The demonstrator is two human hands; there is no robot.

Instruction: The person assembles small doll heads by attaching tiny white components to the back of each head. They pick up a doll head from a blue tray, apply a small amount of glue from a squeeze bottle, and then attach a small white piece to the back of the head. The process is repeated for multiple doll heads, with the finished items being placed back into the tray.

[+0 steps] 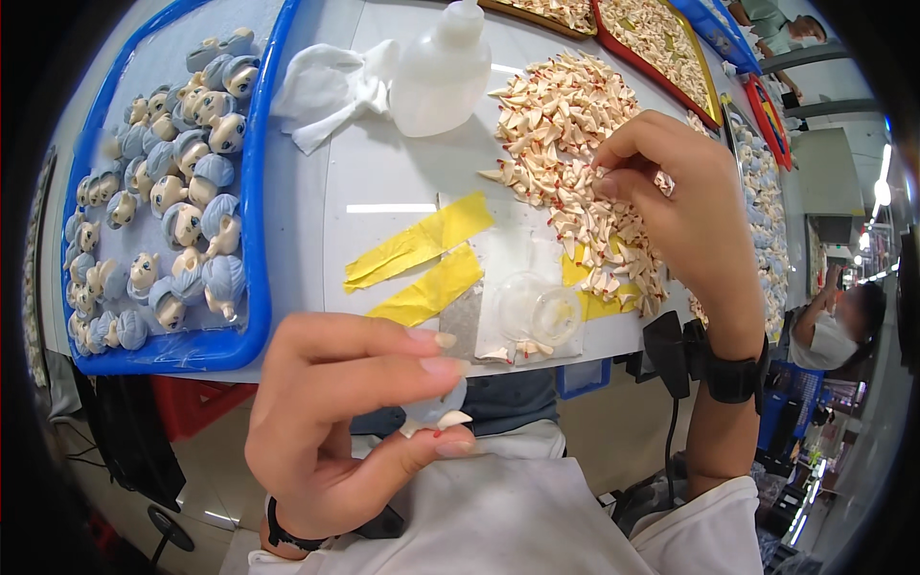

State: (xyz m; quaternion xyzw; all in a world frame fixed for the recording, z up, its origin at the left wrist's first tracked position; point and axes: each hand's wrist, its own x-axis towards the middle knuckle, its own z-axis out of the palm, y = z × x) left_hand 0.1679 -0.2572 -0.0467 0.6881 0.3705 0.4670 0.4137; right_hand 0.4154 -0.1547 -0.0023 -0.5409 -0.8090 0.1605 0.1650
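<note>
Close to my body, my left hand (331, 412) is closed on a small doll head, mostly hidden by the fingers. Its blue hair (454, 397) shows past the fingertips, and a cream pointed piece (454, 419) sticks out by the thumb. To the right, my right hand (685, 196) reaches into a pile of small cream pointed pieces with red tips (565, 110). Its thumb and index finger are pinched together among them; what is between them cannot be made out.
A blue tray (254, 192) of blue-haired doll heads (182, 225) stands at the left. Behind are a white cloth (335, 91) and a translucent bottle (441, 77). Yellow tape (422, 240) and a small clear cup (541, 311) lie nearer. More filled trays (661, 48) line the back right.
</note>
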